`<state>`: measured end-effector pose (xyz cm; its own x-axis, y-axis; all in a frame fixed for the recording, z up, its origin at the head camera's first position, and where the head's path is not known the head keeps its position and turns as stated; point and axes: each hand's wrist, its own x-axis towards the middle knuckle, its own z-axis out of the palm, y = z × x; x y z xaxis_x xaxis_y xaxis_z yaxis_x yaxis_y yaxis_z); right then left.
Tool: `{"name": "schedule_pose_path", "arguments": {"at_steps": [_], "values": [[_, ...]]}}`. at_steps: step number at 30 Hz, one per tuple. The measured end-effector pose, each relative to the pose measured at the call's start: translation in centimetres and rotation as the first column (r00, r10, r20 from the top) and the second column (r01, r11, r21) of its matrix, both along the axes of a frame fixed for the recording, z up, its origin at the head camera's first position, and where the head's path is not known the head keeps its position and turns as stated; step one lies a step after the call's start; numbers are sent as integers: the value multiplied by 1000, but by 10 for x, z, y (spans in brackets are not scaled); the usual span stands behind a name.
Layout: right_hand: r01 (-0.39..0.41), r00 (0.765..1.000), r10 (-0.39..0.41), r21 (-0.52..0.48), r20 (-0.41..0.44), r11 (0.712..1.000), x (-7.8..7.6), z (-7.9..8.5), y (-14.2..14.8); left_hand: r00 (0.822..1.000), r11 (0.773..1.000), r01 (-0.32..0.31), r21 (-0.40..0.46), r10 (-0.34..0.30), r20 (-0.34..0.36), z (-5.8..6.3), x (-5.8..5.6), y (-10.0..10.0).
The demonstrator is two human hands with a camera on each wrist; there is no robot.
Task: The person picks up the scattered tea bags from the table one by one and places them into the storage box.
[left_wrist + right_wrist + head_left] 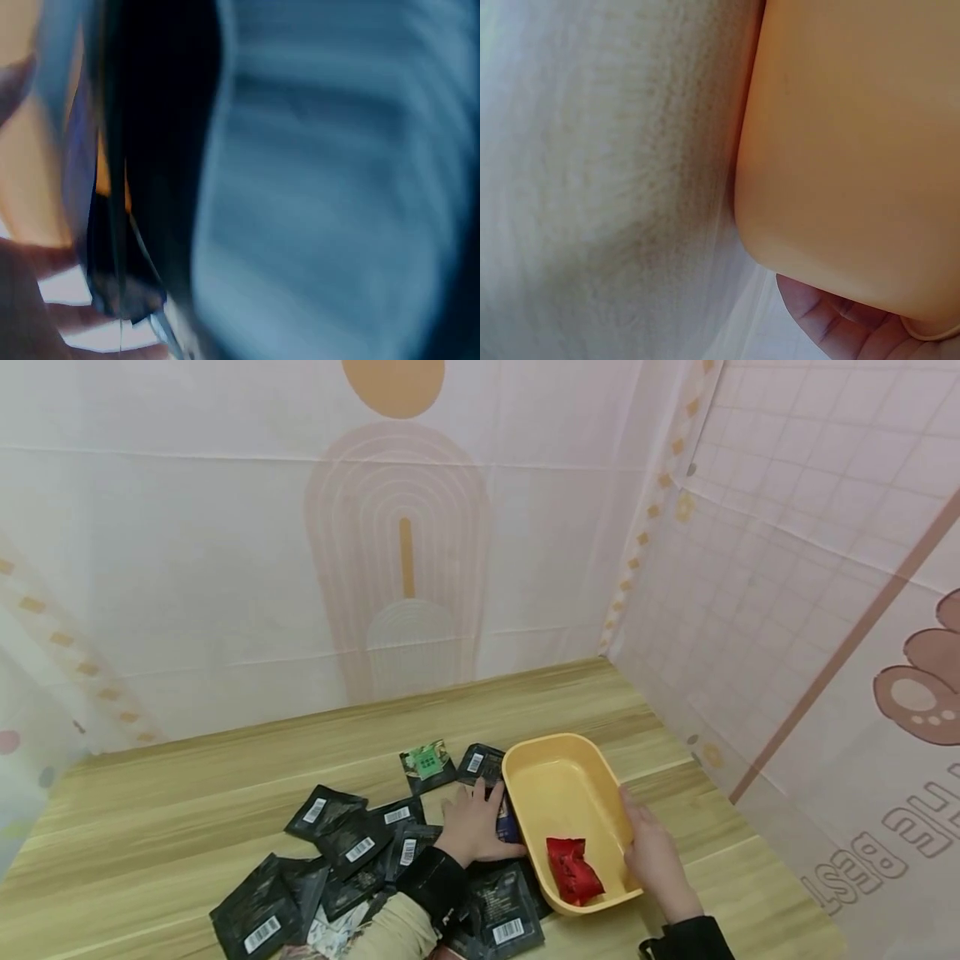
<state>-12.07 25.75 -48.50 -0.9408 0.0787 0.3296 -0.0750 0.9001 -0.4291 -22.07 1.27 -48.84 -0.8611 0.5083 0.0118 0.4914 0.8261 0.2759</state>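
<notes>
A yellow plastic tray (570, 785) stands on the table with one red sachet (573, 870) lying inside near its front end. My right hand (654, 857) holds the tray by its right side; in the right wrist view its curled fingers (844, 326) show at the tray's outer wall (855, 150). Fingers spread, my left hand (474, 827) reaches over the black sachets just left of the tray, its thumb pointing at the tray's edge. A dark blue sachet (507, 824) shows between thumb and fingers. A large, blurred sachet (315, 195) fills much of the left wrist view.
Several black sachets with white barcode labels (352, 839) lie in a loose, overlapping heap on the wooden table (165, 810), left of the tray. A black sachet with a green label (427, 764) lies behind them. Printed cloth walls (225, 568) border the table.
</notes>
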Motion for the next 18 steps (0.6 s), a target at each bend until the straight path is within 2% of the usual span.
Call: {"name": "schedule_pose_path", "arguments": {"at_steps": [3, 5, 7, 13, 18], "values": [[-1, 1000, 1, 4, -5, 1000, 0, 0, 0, 999, 999, -26, -45, 24, -46, -5, 1, 9], [-1, 1000, 1, 10, -9, 1000, 0, 0, -1, 998, 998, -38, -46, 36, -59, -6, 1, 13], [1, 1000, -1, 18, -13, 1000, 0, 0, -1, 998, 999, -38, -23, 36, -56, -6, 1, 15], [5, 1000, -4, 23, -28, 1000, 1, -1, -1, 1000, 993, -19, 121, 19, 5, -5, -1, 14], [6, 1000, -5, 18, -21, 1000, 1, 1, -1, 998, 986, -53, 160, 56, -13, 3, -4, 8]]}}
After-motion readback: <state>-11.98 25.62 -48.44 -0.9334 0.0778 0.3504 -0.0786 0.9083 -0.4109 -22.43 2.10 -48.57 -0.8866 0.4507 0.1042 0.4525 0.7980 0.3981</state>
